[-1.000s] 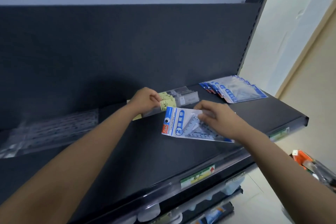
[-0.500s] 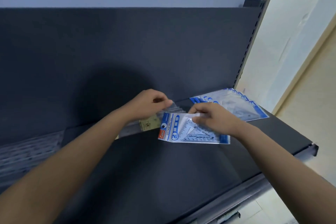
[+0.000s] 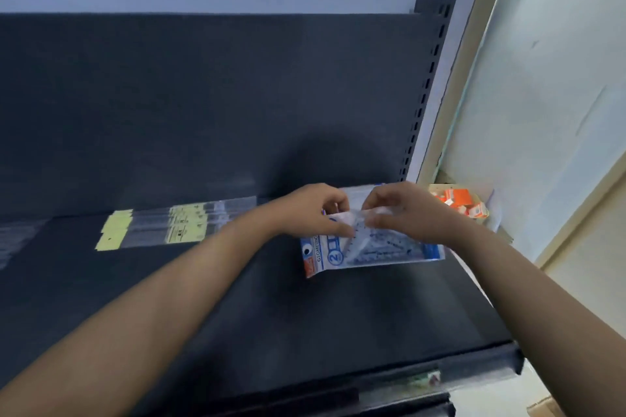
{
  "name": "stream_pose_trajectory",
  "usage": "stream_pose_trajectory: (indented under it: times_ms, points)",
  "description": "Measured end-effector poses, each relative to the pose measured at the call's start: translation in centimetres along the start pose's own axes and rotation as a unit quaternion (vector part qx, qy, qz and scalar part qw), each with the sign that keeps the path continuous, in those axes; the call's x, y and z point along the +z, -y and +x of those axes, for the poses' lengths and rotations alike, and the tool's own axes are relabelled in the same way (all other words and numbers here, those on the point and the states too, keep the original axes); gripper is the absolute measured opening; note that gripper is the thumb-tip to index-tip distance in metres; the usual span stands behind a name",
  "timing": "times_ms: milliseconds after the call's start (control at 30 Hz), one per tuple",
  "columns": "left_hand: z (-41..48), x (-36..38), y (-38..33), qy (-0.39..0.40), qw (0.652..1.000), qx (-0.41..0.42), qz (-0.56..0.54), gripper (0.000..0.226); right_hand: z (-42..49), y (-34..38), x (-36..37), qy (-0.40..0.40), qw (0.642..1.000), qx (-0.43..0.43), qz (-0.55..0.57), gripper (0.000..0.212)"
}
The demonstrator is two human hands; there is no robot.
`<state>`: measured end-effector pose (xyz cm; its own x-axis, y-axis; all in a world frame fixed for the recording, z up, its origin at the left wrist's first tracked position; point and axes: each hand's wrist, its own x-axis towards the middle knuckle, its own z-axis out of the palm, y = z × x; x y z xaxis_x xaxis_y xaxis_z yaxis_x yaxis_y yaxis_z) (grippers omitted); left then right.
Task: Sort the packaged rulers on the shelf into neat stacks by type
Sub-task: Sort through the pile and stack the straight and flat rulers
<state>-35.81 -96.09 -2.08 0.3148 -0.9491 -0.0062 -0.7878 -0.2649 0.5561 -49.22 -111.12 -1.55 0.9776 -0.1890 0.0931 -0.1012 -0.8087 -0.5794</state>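
Observation:
A blue-and-white geometry set pack (image 3: 369, 252) hangs just above the dark shelf (image 3: 305, 322) at the right. My left hand (image 3: 313, 210) pinches its upper left edge and my right hand (image 3: 403, 210) pinches its upper right edge. Behind my hands, a corner of the blue-edged pack stack (image 3: 359, 191) shows at the shelf's back right. Clear straight-ruler packs with yellow labels (image 3: 183, 222) lie flat at the back centre, with no hand on them.
More clear ruler packs (image 3: 17, 240) lie blurred at the far left. A box of small orange-and-white cartons (image 3: 457, 201) sits beyond the shelf's right end. The dark back panel (image 3: 203, 105) and slotted upright (image 3: 426, 88) bound the shelf.
My left hand let go of the yellow-labelled ruler pack and joined my right hand on the geometry set pack. My view turned right, so the ruler packs now lie to the left.

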Motion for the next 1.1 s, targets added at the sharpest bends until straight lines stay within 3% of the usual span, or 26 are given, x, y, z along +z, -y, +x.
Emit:
stream_pose_trajectory:
  times_ms: [100,233,367,567,667,867,1100]
  points:
    - [1.4,2.0,-1.7,-0.038,0.998,-0.047,0.026,0.021,0.1,-2.9,-0.9,0.009,1.0,0.001,-0.004,0.003]
    - [1.2,3.5,-3.0,-0.053,0.978,-0.152,0.13,0.023,0.2,-5.6,0.6,0.027,0.992,0.001,-0.122,0.022]
    - [0.3,4.2,-3.5,-0.073,0.953,-0.219,0.195,0.033,-0.5,-6.2,2.0,0.032,0.988,-0.013,-0.149,0.032]
    - [-1.6,4.5,-4.3,-0.078,0.92,-0.255,0.286,0.062,-0.8,-4.6,2.0,-0.007,0.979,-0.065,-0.192,0.043]
    - [-4.3,3.2,-4.6,-0.105,0.917,-0.268,0.277,0.058,-0.6,-1.8,1.9,-0.023,0.977,-0.076,-0.195,0.047]
    - [-14.8,-0.2,-3.3,-0.163,0.878,-0.328,0.308,0.064,-0.8,8.3,5.0,-0.051,0.972,-0.126,-0.192,0.049]
    - [-32.4,-3.8,-0.4,-0.198,0.833,-0.394,0.333,0.068,-2.4,22.9,13.7,-0.01,0.966,-0.179,-0.185,0.054]
